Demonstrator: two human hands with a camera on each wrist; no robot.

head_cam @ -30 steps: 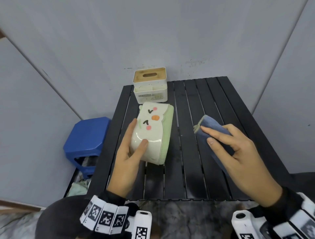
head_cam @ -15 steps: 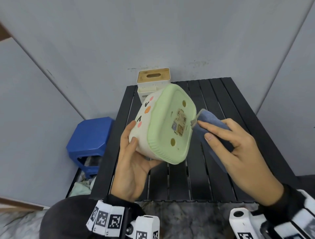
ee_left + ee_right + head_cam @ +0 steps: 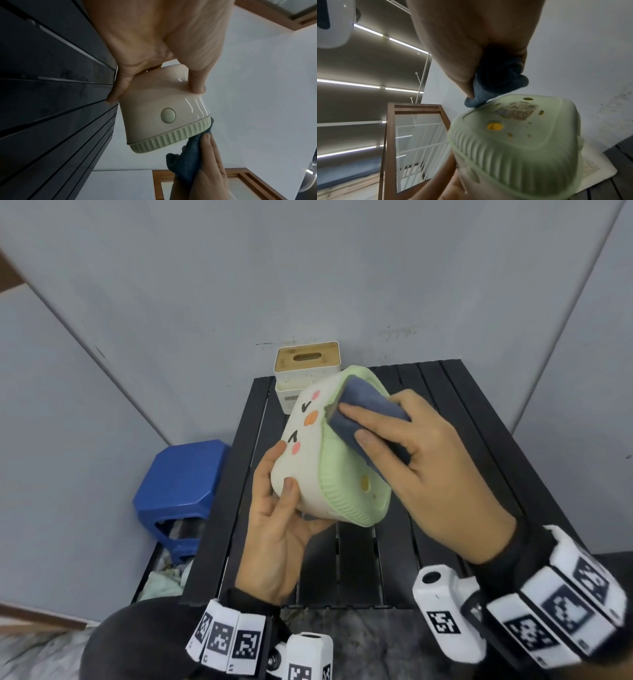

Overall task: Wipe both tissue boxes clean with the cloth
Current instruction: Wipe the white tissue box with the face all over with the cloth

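My left hand (image 3: pixel 277 529) grips the rounded cream plastic tissue box with a printed cartoon face and a ribbed pale-green base (image 3: pixel 301 460), lifted clear of the black slatted table (image 3: pixel 455 419). The thumb lies on the near cream side and the fingers curl round the far, lower side; in the left wrist view the box (image 3: pixel 163 108) sits clamped between thumb and fingers (image 3: pixel 197 83). The box is tilted, with the face pointing away to my left and the green underside turned up toward my right hand.

My right hand (image 3: pixel 428 460) holds the folded grey-blue cloth (image 3: pixel 363 409), with the fingers extended over the top of it and the thumb beneath, and presses it flat onto the far part of the green underside. In the right wrist view the cloth (image 3: pixel 494 86) is bunched in the hand and touches the edge of the underside (image 3: pixel 513 135), near a worn label and a yellow round spot.

The two hands are close together, on opposite sides of the box.

Beyond both hands, at the far edge of the table, stands the white rectangular tissue box with a wooden slotted lid (image 3: pixel 306 364), partly hidden by the held box. To the left of my left hand, lower than the table, stands a blue plastic stool (image 3: pixel 181 481).
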